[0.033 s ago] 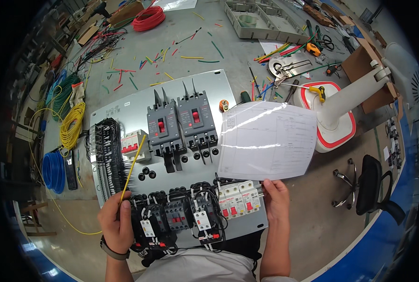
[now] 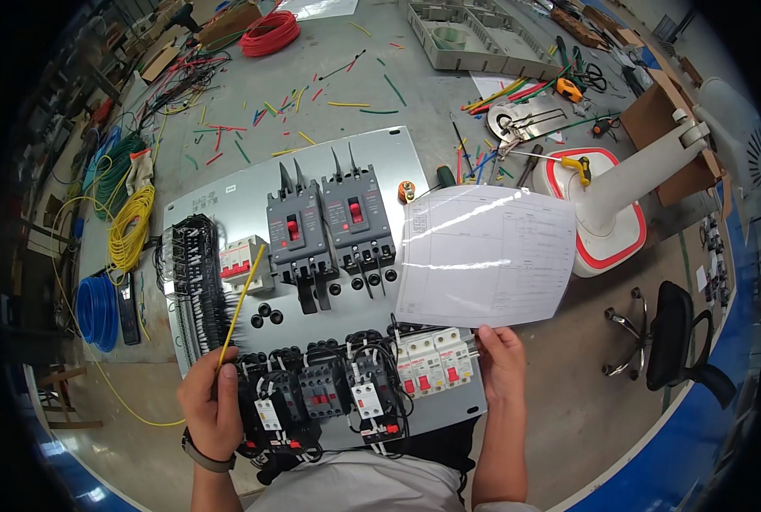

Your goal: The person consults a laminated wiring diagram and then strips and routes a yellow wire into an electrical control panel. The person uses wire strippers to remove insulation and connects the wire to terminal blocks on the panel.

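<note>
My left hand (image 2: 211, 403) is closed on a thin yellow wire (image 2: 245, 294), whose end points up past the row of small red-switched breakers (image 2: 236, 258). The rest of the wire trails down to the left. My right hand (image 2: 501, 363) has its fingers curled at the lower edge of a glossy printed sheet (image 2: 483, 256), seeming to pinch it. Both hands are beside a grey metal mounting panel (image 2: 218, 200). It carries two large moulded-case breakers (image 2: 359, 213), a black-wired terminal strip (image 2: 194, 282), contactors (image 2: 320, 388) and white miniature breakers (image 2: 431, 365).
Wire coils in yellow (image 2: 131, 226), blue (image 2: 99, 314) and red (image 2: 269, 34) lie on the workbench. Coloured wire scraps are scattered behind the panel. A white stand (image 2: 606, 205), a yellow-handled screwdriver (image 2: 577, 166) and a grey tray (image 2: 483, 38) are to the right and back.
</note>
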### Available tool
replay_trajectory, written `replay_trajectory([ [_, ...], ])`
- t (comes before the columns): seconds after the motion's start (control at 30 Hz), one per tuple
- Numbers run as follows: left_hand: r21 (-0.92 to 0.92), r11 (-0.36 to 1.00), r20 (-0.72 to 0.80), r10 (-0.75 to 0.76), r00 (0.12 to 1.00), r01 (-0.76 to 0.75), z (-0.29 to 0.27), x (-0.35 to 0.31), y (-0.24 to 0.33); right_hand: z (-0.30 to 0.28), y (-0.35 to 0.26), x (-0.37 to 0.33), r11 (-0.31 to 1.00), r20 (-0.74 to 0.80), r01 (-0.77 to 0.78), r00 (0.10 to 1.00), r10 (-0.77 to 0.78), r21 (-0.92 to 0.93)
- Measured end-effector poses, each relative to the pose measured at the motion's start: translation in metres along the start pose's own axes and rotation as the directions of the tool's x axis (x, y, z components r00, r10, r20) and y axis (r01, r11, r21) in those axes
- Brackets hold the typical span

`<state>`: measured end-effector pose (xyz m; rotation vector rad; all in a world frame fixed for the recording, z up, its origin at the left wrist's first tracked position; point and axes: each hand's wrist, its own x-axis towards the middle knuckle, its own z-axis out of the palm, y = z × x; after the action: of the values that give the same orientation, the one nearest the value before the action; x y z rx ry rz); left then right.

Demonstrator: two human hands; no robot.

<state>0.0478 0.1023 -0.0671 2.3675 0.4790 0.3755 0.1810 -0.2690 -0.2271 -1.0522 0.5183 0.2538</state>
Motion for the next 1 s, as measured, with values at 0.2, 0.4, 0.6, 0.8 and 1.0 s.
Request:
replay_trajectory([
  [0.2,0.003,1.000,0.006,-0.005,1.000,0.005,-0.001,-0.001,-0.001,-0.004,0.001,-0.002,0.998,0.035,0.009,0.999,-0.012,0.069],
  [0.4,-0.049,0.998,0.017,-0.050,0.999,0.050,0.000,-0.003,-0.001,-0.003,-0.006,-0.007,0.992,0.075,-0.005,0.997,-0.005,0.129],
  [0.6,-0.044,0.998,0.019,-0.049,0.999,0.050,0.000,-0.004,-0.004,-0.012,-0.009,-0.006,0.992,0.104,0.018,0.994,-0.032,0.127],
  [0.8,-0.015,0.999,0.014,-0.048,0.999,0.049,-0.001,-0.002,0.000,-0.021,-0.007,-0.007,0.999,0.064,0.013,0.998,-0.017,0.053],
  [1.0,-0.012,1.000,-0.011,-0.015,1.000,0.015,0.000,-0.001,0.000,-0.025,-0.002,-0.012,0.981,-0.015,0.009,1.000,-0.012,-0.192],
])
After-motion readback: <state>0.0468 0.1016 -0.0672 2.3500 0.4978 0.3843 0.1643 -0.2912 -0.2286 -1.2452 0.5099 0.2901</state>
